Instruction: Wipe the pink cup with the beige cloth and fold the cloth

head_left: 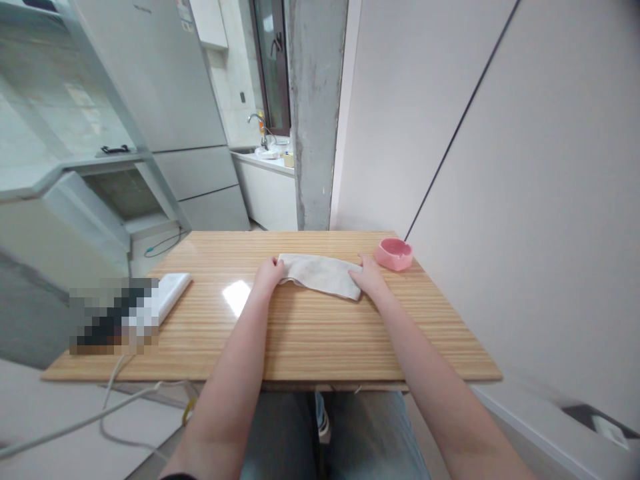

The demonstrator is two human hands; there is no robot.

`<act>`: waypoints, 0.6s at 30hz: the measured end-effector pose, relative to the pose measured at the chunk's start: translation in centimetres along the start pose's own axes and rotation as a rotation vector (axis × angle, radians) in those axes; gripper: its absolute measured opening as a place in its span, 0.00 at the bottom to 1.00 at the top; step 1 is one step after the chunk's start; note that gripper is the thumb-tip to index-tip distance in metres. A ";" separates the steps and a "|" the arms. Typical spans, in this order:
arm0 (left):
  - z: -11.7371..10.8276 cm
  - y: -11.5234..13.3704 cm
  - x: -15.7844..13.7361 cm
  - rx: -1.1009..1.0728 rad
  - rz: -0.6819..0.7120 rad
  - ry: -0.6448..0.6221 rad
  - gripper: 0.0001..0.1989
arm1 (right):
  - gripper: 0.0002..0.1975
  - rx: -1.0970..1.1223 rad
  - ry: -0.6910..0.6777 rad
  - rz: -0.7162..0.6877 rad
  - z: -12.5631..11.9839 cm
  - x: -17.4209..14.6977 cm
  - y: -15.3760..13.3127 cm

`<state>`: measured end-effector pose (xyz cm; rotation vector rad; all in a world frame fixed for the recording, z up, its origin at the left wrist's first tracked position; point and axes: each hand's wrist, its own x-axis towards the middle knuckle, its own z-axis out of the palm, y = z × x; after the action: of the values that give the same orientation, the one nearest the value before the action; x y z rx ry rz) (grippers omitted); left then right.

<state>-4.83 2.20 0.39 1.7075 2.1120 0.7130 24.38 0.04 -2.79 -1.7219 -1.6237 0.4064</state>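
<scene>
Both hands, left point(269, 273) and right point(369, 275), pinch a folded, rumpled off-white cloth point(320, 273) by its ends.

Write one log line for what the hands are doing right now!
left hand: grips cloth end | right hand: on other end | cloth: flat on wooden table | pink ashtray: beside right hand

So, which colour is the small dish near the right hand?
Pink. The small dish sits on the wooden table, best seen in the head view.
</scene>
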 end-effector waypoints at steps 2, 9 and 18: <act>0.1 0.4 -0.3 0.048 0.034 -0.034 0.12 | 0.35 0.067 -0.053 0.021 0.2 0.2 0.1; -0.7 0.8 -0.9 0.036 0.033 0.071 0.16 | 0.34 0.602 0.065 0.179 0.1 1.2 -0.3; -0.7 1.2 -1.4 0.064 0.018 0.067 0.20 | 0.34 0.493 -0.036 0.310 0.1 0.4 -0.7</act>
<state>-3.96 0.90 1.53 1.7612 2.1896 0.7246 23.87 0.39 -2.29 -1.5803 -1.1488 0.9088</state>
